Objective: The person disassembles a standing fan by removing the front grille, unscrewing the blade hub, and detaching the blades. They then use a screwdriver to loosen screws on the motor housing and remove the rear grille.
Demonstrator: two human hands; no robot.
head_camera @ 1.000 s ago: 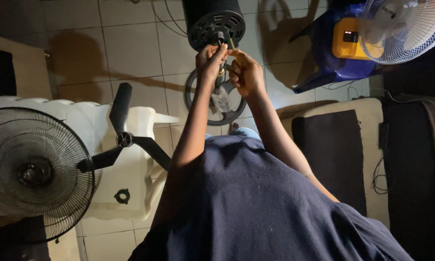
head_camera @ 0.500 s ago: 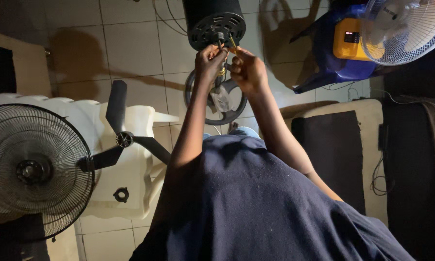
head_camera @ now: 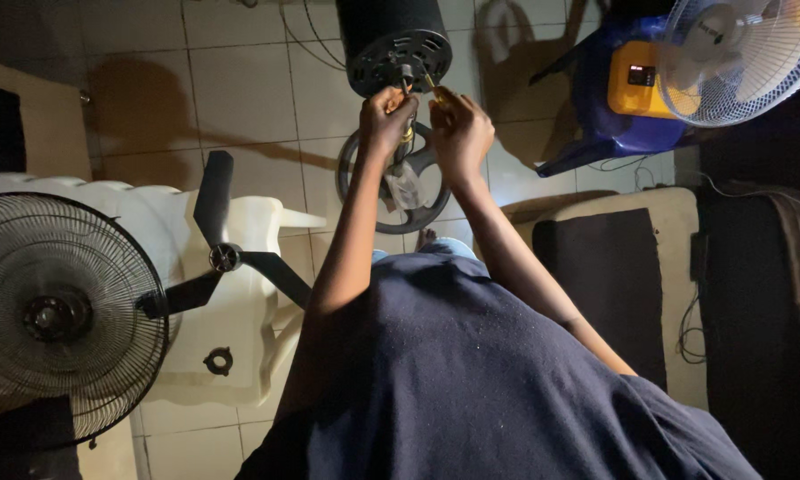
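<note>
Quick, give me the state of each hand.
Left hand: closed at the fan motor; what it grips cannot be told.
Right hand: closed on a thin tool.

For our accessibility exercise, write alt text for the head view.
Both hands, left hand and right hand, work at the black round fan motor housing over a pale tiled floor; a black three-blade fan propeller lies on a white plastic chair.

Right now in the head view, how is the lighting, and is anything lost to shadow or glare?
Head view: one narrow light falls on the left hand, right hand and black fan motor; hard shadows cross the floor tiles; the frame's right edge is almost black; the white fan is bright but readable; focus is sharp.
</note>
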